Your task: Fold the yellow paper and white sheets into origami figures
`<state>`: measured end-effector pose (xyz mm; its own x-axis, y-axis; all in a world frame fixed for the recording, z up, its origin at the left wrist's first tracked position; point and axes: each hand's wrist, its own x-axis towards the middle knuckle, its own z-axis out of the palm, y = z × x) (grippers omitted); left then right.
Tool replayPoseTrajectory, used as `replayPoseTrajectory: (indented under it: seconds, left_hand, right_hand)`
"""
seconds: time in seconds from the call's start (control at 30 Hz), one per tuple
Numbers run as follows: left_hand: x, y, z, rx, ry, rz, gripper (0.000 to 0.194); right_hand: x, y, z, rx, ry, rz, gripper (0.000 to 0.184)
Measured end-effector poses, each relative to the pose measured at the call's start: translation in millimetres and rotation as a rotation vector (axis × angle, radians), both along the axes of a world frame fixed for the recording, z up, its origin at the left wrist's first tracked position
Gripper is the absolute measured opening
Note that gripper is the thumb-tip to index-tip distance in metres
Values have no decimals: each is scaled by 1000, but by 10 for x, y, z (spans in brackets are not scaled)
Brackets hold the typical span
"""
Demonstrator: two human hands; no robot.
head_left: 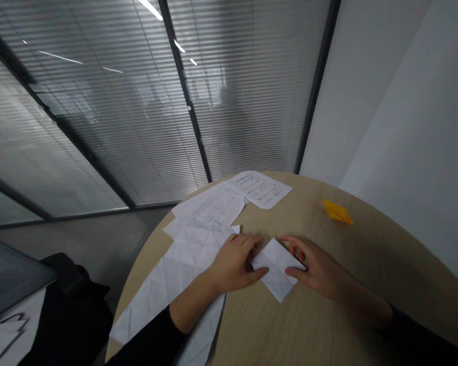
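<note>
A glass partition [248, 51] with horizontal blinds and dark frames filled most of the upper view, and a plain pale wall [397, 101] stood to its right. Below them was a round-edged wooden table [286, 335]. Across its left side spread white paper creased all over with triangles [175, 274], partly covered by the person's left forearm. Beyond it, near the table's far edge, lay overlapping printed pages [260, 189], their text too small to read.

Two bare hands in dark sleeves met over the middle of the table. Between them was a small folded white paper [277, 272], turned like a diamond with one corner toward the person. The left hand [234, 262] gripped its left corner, thumb on top and fingers curled at the far side. The right hand [315, 264] pinched the right corner between thumb and fingers. Smallest was a yellow-orange folded paper [336, 211], pointed at both ends, lying beyond the right hand, well apart from the other papers.
</note>
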<state>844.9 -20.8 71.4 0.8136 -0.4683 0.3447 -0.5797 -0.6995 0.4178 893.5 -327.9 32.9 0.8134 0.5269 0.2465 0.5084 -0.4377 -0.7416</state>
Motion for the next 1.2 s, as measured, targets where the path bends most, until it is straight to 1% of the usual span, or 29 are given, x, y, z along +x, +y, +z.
replayPoseTrajectory:
  seconds: [0.03,0.07,0.13,0.17,0.23,0.33,0.37,0.47,0.5,0.6,0.63,0.7,0.77,0.83,0.9,1.0,1.07,1.13,1.2]
  left_hand:
    - [4,3,-1,10,-7,7,73]
    - [7,8,0,16,-10,7,72]
    - [12,19,0,8,-1,-15,68]
    - [14,23,-1,-8,8,-32,66]
    - [12,24,-5,-59,39,-65,63]
    - [6,6,-2,-163,105,-77,63]
    - [4,-3,5,-193,125,-79,59]
    - [0,-37,42,-253,162,-116,33]
    - [-2,-48,59,-274,179,-136,29]
    - [-18,-68,122,-326,251,-186,28]
    - [-25,-67,145,-324,246,-195,26]
    - [-35,-50,188,-273,144,-189,20]
    - [-36,-19,209,-164,-35,-154,13]
    - [-29,8,196,-26,-165,-123,12]
    - [-21,15,158,106,-207,-127,13]
    - [-25,-13,113,212,-175,-182,14]
    - [-38,-37,112,215,-143,-221,16]
    - [-51,-55,123,186,-116,-235,23]
    - [-57,-69,126,151,-86,-226,30]
  right_hand:
    - [-13,1,25,-28,-3,5,68]
    - [-24,5,49,-62,-11,11,57]
    - [-44,19,92,-131,-47,29,27]
    - [-54,26,108,-158,-73,40,22]
    - [-78,33,126,-180,-126,49,27]
    - [-116,29,139,-164,-169,52,26]
    - [-125,25,148,-152,-184,57,25]
    - [-135,17,215,-79,-296,70,19]
    - [-135,14,252,-42,-357,68,17]
    - [-143,-8,381,48,-550,58,16]
    - [-149,-22,419,66,-615,61,17]
    - [-161,-61,469,72,-748,78,20]
    - [-156,-105,473,36,-874,109,25]
    - [-124,-137,441,-40,-928,158,33]
    - [-75,-145,395,-134,-852,249,39]
    - [-17,-122,346,-249,-594,356,35]
    - [-6,-103,324,-267,-471,362,29]
    - [-13,-91,289,-239,-410,333,21]
    - [-24,-87,227,-192,-363,286,18]
